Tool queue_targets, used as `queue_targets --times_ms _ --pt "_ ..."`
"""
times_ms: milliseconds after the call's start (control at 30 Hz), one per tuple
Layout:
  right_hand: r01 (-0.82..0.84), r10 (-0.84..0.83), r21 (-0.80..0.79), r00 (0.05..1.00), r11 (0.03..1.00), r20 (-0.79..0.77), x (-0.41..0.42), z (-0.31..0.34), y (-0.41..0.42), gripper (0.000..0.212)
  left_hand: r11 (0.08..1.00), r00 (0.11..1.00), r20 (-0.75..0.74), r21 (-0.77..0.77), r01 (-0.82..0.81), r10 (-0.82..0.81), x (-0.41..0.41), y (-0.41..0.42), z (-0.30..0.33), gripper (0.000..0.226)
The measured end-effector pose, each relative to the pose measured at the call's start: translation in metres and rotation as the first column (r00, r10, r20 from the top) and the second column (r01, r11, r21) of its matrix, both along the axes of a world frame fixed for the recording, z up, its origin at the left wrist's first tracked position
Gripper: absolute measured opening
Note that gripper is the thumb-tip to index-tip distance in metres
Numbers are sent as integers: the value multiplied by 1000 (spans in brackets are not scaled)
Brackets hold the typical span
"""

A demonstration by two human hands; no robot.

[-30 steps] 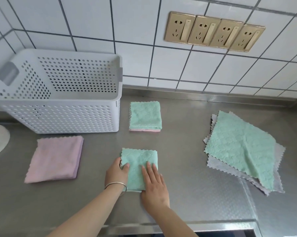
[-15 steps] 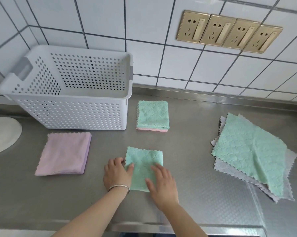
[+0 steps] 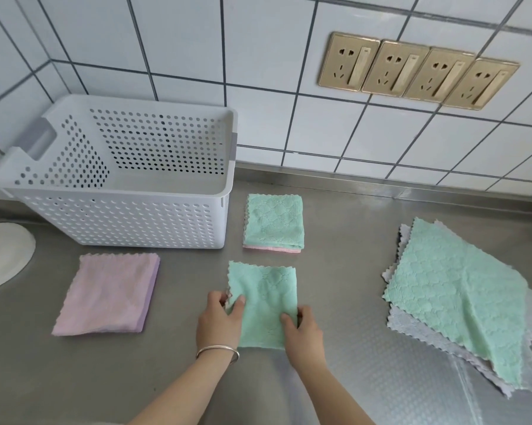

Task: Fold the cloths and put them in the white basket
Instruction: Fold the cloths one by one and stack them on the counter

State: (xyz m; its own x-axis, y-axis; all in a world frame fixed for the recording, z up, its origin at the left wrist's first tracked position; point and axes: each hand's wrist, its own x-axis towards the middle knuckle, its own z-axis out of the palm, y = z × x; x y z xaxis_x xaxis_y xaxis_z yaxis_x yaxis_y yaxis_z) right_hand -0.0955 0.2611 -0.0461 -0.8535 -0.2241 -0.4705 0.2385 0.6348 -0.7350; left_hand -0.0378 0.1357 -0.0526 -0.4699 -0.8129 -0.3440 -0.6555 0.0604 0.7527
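A folded green cloth (image 3: 263, 302) lies flat on the steel bench (image 3: 350, 348), directly between the two hands. The left hand (image 3: 218, 322) pinches the cloth's left edge, thumb on top and fingers curled at the hem. The right hand (image 3: 303, 331) grips the lower right edge likewise, thumb over the fabric. The white basket (image 3: 126, 222) stands behind and to the left, well apart. A second folded green cloth (image 3: 274, 220) rests on a pink one just beside the basket.

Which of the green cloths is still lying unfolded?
The large green cloth at the right, spread open atop the grey cloths. The other two green ones are folded into small squares.
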Motion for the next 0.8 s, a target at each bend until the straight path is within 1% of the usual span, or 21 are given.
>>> queue_targets --times_ms 100,133,200,267,367,467,567,633,667,700,733,767,800 --pt "46 -51 -129 998 991 -38 -36 22 -8 6 997 982 -181 59 -45 55 -34 -8 23 30" --pt "54 -61 -158 997 986 -37 -51 28 -13 6 996 974 -222 78 -32 49 -47 -12 29 34" --pt "55 -62 -189 998 980 -33 -85 40 -25 7 996 967 -253 90 15 8 -77 -24 40 44" --pt "57 -62 -214 998 975 -17 -114 45 -37 8 994 969 -245 86 62 -39 -104 -35 43 50" --pt "93 -82 -250 995 964 58 -151 40 -55 12 992 971 -234 100 80 -55 -138 -53 37 50" --pt "127 -99 -252 988 959 121 -170 30 -70 28 994 982 -182 88 59 -42 -160 -68 19 50" --pt "137 -116 -232 988 963 103 -182 6 -72 35 996 988 -152 85 22 -9 -172 -72 -3 50" --pt "125 -110 -201 990 972 86 -184 -4 -72 41 999 988 -156 50 18 -10 -172 -74 -12 51" --pt "89 -85 -160 996 983 35 -182 -6 -72 45 1000 987 -158 22 19 -15 -169 -74 -13 51" --pt "44 -50 -92 996 995 -69 -182 -10 -72 49 999 988 -152 -38 23 -29 -168 -73 -15 53" --pt "-6 9 12 964 1000 -266 -182 -13 -72 51 986 991 -122 -162 41 -61 -166 -72 -16 54" --pt "-43 102 129 861 991 -498 -183 -16 -72 53 938 990 -60 -333 100 -127 -166 -70 -18 53" --pt "-69 216 238 703 969 -678 -186 -20 -74 53 844 977 34 -497 201 -213 -167 -68 -19 48"
